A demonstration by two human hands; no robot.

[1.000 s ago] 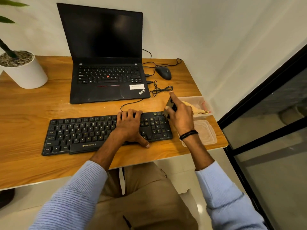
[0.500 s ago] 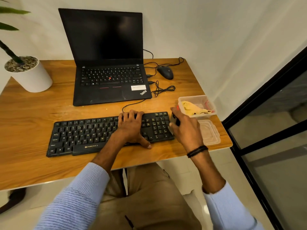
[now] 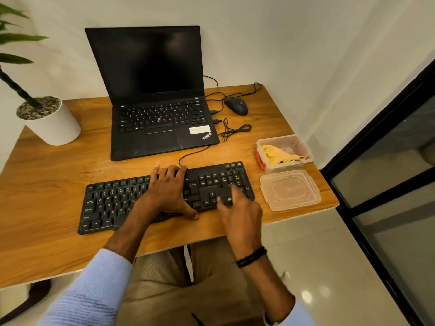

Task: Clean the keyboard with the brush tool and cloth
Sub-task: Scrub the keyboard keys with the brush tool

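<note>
A black external keyboard lies near the front edge of the wooden desk. My left hand rests flat on its middle, fingers reaching the far edge and thumb by the near edge. My right hand grips a small black brush tool over the arrow keys on the keyboard's right side. The tool is blurred, so its bristles are hard to make out. A yellow cloth lies crumpled in a clear plastic box to the right of the keyboard.
The box's clear lid lies just right of the keyboard. An open black laptop stands behind, with a black mouse and coiled cables to its right. A white plant pot sits far left. The desk ends close on the right.
My right hand has come back from beside the plastic box with the brush tool and now holds it over the keyboard's right keys. My left hand has stayed on the keyboard.
</note>
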